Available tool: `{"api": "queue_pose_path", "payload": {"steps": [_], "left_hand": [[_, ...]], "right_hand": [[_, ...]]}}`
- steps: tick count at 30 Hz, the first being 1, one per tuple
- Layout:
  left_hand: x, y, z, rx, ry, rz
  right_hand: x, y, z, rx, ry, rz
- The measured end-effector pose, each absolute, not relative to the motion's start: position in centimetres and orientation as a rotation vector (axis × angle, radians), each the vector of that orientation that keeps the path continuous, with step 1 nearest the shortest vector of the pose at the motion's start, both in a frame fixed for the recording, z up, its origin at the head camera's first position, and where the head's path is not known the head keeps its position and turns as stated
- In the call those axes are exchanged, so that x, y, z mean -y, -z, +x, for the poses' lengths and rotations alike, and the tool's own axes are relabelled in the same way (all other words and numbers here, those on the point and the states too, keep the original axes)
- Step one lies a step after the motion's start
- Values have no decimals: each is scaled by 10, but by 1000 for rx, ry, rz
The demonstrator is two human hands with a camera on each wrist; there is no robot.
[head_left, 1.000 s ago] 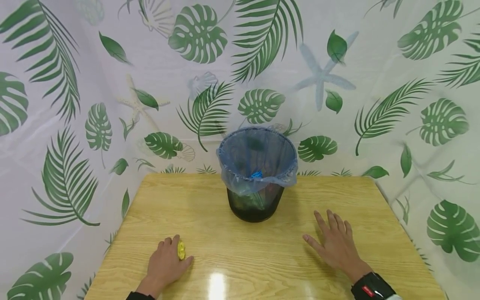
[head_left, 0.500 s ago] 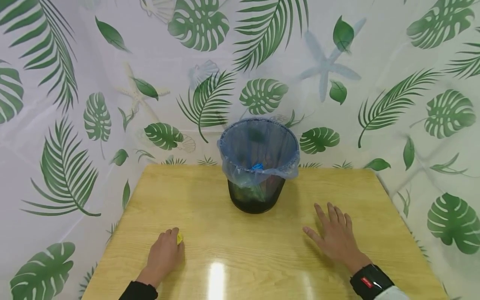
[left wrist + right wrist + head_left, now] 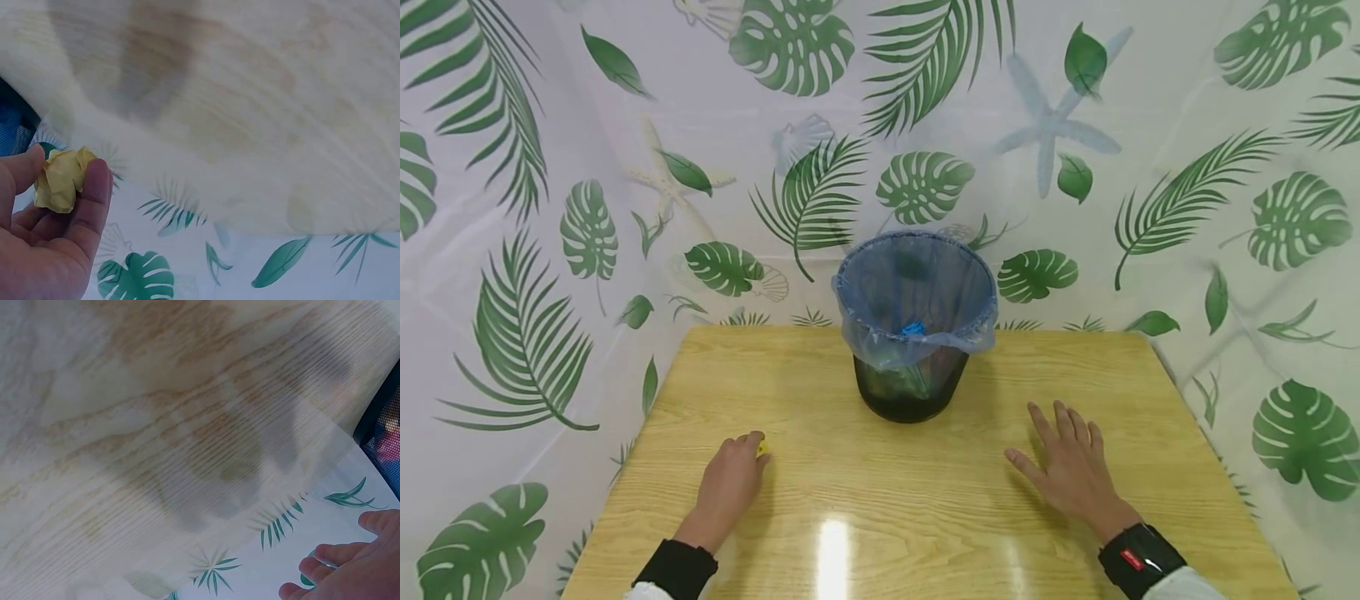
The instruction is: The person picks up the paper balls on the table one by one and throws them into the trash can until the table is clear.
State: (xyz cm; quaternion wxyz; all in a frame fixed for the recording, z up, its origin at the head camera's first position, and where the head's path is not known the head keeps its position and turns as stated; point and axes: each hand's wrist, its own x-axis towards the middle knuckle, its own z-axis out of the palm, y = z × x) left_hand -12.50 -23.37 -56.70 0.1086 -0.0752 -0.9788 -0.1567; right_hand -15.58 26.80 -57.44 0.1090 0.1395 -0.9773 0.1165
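Note:
My left hand [image 3: 730, 479] pinches a crumpled ball of yellow paper [image 3: 61, 180] between thumb and fingers, over the left part of the table. Most of the ball is hidden behind the fingers in the head view, while the left wrist view shows it plainly. On the right side, my right hand [image 3: 1071, 467] is spread palm down over the wood with nothing in it. Beyond and between both hands stands a black mesh waste bin [image 3: 910, 408], upright, with a translucent blue bag [image 3: 880, 354] folded over its rim. A bright blue crumpled piece [image 3: 913, 330] shows inside it.
The wood-grain table [image 3: 820, 475] runs back to a white curtain [image 3: 925, 108] printed with green leaves, shells and starfish, which also hangs at both sides. Through the mesh, something green [image 3: 913, 379] shows low in the bin. Light glares off the table's front.
My left hand has picked the yellow paper ball off the table and moved slightly forward with it. The right hand keeps its pose; the head view has tilted down and back slightly.

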Motion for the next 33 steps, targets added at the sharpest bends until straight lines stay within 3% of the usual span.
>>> {"api": "queue_pose_path", "payload": {"steps": [16,33], "left_hand": [[202,488,-160,2501,463,-500],[125,386,-204,2300,495,-705]], "right_hand": [[-268,581,-154,2898,-352,401],[-267,581,-154,2888,-342,399]]}}
